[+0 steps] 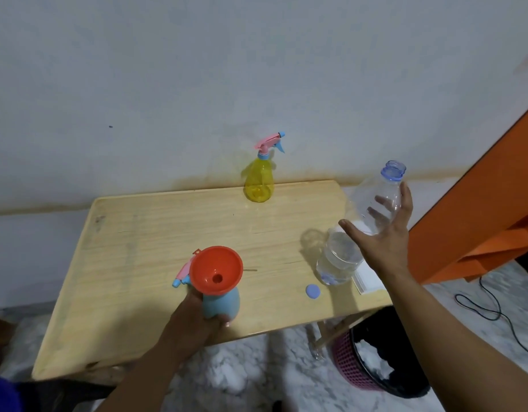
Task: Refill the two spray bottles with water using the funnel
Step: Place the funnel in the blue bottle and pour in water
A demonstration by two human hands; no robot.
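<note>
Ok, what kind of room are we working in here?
Probably a plain room in a home, not a workshop: a small wooden folding table pushed against a stained white wall, a marble-patterned floor, and a pink waste basket beside the table.

Wooden table (143,251) bears yellow spray bottle (259,184) (upright), blue cap (312,291).

Funnel (216,270) in near spray bottle (222,303); other spray bottle (259,181) behind.
</note>
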